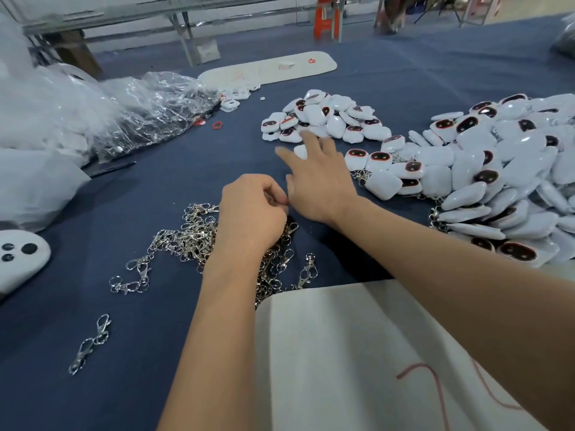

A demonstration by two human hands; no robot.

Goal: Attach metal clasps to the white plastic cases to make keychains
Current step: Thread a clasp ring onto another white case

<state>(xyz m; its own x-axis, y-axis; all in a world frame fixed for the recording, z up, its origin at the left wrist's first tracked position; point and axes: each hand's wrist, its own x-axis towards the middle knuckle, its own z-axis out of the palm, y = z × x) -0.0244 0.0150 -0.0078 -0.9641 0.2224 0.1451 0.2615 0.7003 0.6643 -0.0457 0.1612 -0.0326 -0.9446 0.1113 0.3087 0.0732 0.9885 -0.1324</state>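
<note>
Left hand: your left hand [252, 213] curls above the clasp pile [199, 234], pinch contents unclear.
Right hand: your right hand [314, 172] spreads wide, reaching a white case [300, 151] at its fingertips.
Risk: tangled clasps could drag along.

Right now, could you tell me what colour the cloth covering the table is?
Dark navy blue; the cloth shows best in the head view.

Your bench wore a matt navy cloth [155, 194], finely woven. Shiny silver metal clasps [186, 237] lay tangled on it; glossy white plastic cases [326, 119] caught the light, their dark faces equally slick. Crinkled clear plastic bags [149, 110] glinted nearby, and a matt off-white fabric [342, 353] lay nearest you.
</note>
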